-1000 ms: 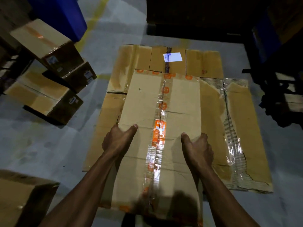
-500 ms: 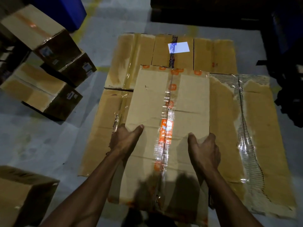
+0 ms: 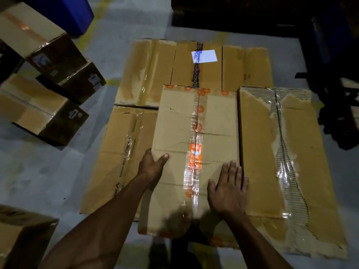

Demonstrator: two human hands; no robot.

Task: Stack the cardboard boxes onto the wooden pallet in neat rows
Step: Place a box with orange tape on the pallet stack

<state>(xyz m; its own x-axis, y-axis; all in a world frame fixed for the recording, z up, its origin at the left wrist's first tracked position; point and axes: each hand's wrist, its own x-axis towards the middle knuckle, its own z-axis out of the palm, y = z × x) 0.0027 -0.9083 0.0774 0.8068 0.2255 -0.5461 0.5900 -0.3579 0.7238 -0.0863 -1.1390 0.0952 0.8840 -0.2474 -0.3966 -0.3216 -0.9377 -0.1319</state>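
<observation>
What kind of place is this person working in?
Probably a warehouse or storeroom. The floor is bare concrete with a yellow painted line, sealed cardboard boxes are piled on the left, and flattened cardboard sheets are spread out under the hands.

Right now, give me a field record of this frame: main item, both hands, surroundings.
main item: long tan cardboard box with orange-printed clear tape, lying among other boxes
left hand: fingers wrapped over the box's left edge, thumb on top
right hand: flat, palm down on the box top
right neighbour: torn tan box with peeling clear film, flush alongside
behind: tan box with white label
floor left: loose brown cardboard boxes
pallet: not visible
</observation>
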